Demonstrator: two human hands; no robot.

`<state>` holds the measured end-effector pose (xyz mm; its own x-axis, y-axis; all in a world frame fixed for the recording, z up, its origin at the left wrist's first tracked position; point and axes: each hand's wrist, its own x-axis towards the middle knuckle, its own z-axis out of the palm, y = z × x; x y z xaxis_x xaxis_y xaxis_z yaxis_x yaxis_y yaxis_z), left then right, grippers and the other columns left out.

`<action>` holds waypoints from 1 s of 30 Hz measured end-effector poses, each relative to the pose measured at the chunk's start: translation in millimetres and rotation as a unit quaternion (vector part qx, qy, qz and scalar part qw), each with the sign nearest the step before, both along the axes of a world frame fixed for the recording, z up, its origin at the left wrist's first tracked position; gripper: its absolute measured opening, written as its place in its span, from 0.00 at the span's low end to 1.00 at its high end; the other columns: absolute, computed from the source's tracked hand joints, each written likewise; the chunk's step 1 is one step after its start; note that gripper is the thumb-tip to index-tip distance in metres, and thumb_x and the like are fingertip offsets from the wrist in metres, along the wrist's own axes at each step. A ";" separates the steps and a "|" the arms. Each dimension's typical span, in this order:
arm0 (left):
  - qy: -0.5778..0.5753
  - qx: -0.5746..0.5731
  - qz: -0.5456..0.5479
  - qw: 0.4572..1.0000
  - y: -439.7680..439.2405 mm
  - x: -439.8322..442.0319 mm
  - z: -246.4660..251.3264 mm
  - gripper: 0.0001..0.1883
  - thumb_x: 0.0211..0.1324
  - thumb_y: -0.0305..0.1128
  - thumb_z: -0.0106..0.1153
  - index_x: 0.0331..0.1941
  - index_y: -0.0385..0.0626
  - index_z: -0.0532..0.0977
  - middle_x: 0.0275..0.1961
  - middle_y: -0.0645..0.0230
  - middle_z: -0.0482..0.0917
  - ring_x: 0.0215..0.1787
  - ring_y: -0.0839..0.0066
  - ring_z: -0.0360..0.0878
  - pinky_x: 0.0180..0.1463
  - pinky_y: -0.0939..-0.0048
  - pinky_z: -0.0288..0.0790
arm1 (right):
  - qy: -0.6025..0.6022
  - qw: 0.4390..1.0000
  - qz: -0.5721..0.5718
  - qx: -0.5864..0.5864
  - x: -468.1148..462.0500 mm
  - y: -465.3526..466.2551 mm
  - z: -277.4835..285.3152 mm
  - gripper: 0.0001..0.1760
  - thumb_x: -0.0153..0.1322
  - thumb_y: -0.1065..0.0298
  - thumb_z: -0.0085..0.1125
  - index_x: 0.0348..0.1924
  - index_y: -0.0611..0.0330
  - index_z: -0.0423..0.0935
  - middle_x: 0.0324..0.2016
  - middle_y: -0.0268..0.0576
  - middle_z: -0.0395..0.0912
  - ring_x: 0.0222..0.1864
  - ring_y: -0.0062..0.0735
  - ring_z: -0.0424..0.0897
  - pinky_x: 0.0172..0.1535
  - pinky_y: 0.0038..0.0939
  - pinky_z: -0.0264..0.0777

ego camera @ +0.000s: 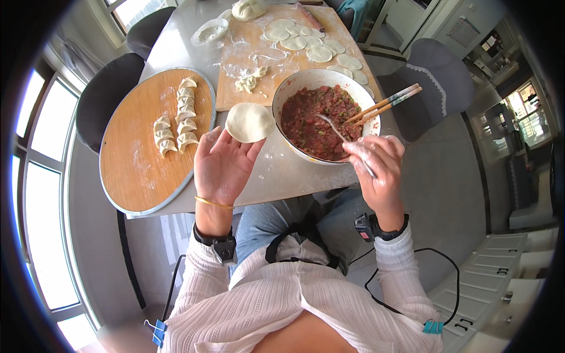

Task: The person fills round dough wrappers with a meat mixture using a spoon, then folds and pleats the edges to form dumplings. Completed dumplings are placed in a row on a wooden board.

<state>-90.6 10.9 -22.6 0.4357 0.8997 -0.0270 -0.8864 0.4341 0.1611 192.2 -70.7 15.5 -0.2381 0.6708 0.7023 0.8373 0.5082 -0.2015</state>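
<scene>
On the fingers of my upturned left hand [227, 165] rests a round dough wrapper [250, 123]. My right hand [377, 167] grips a metal spoon [333, 126], its tip in the minced meat filling [309, 114]. The filling lies in a white enamel bowl [304, 156] with wooden chopsticks [384, 106] leaning on its right rim. Left of my left hand, several folded dumplings [186, 110] stand in two rows on an oval wooden board [132, 176]. Behind the bowl, several flat wrappers [319, 54] lie on a floured wooden board [282, 66].
A rolling pin [310, 17], a lump of dough [248, 9] and dough scraps [250, 80] are on the floured board. A dish of flour [210, 33] sits at its left. Grey chairs [110, 97] flank the table. Black cables [457, 282] run beside both arms.
</scene>
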 end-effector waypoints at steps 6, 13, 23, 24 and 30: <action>-0.027 -0.022 0.014 0.999 -12.5 -2.0 -13.4 0.25 0.73 0.38 0.45 0.65 0.31 0.67 0.71 0.47 0.69 0.75 0.51 0.65 0.80 0.51 0.58 | -0.019 0.997 0.068 -0.038 -6.2 -10.0 15.7 0.13 0.66 0.68 0.70 0.45 0.55 0.87 0.40 0.33 0.87 0.45 0.34 0.80 0.55 0.39 0.62; -0.019 -0.018 -0.021 0.999 -13.4 1.9 -21.2 0.24 0.73 0.40 0.43 0.63 0.35 0.71 0.68 0.51 0.75 0.71 0.52 0.71 0.75 0.52 0.64 | -0.075 0.995 0.030 -0.062 0.4 34.2 9.3 0.17 0.64 0.66 0.72 0.47 0.48 0.88 0.42 0.28 0.86 0.50 0.32 0.79 0.59 0.39 0.61; 0.046 -0.046 -0.003 0.998 -13.8 4.8 -13.4 0.24 0.73 0.43 0.43 0.65 0.40 0.70 0.69 0.56 0.74 0.71 0.53 0.71 0.73 0.49 0.67 | -0.066 0.988 0.074 -0.119 32.0 6.1 41.3 0.11 0.61 0.60 0.73 0.37 0.47 0.91 0.36 0.28 0.88 0.50 0.32 0.83 0.59 0.43 0.64; 0.049 -0.054 -0.001 0.997 -14.1 5.5 -14.1 0.24 0.73 0.43 0.43 0.65 0.41 0.70 0.69 0.56 0.74 0.71 0.53 0.71 0.73 0.49 0.67 | -0.067 0.990 0.064 -0.110 31.2 4.8 40.8 0.11 0.62 0.60 0.73 0.37 0.47 0.91 0.36 0.28 0.88 0.50 0.32 0.83 0.59 0.43 0.64; 0.033 -0.051 -0.025 0.998 -14.5 6.9 -16.1 0.26 0.73 0.41 0.46 0.69 0.40 0.66 0.72 0.55 0.70 0.74 0.54 0.68 0.76 0.49 0.62 | -0.129 0.982 0.118 -0.071 29.5 11.7 34.2 0.09 0.62 0.61 0.73 0.37 0.41 0.90 0.38 0.24 0.89 0.50 0.30 0.83 0.58 0.41 0.66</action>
